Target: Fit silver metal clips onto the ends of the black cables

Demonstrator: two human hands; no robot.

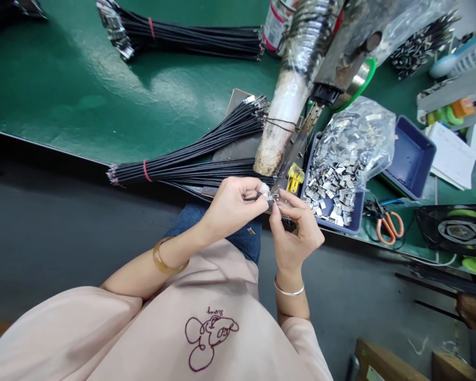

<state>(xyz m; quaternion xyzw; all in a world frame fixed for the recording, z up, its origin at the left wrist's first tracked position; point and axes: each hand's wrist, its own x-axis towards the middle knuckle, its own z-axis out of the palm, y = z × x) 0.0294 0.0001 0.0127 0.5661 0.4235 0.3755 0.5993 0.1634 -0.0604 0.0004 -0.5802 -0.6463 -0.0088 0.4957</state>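
Note:
My left hand (232,206) is closed in a pinch on the end of a thin black cable (252,198), its fingertip capped in white tape. My right hand (295,227) is closed on a small metal clip (276,199) held against that cable end. Both hands meet just below the tip of a taped hand press (285,121) at the table's front edge. A bundle of black cables (190,159) bound with a red band lies to the left of the hands. A blue tray (343,225) with several small metal clips sits right of my right hand.
A second cable bundle (190,37) lies at the back of the green table (63,90). A plastic bag of metal clips (353,137) rests over the tray. An empty blue tray (410,156), orange-handled scissors (388,225) and a small fan (458,230) are at the right.

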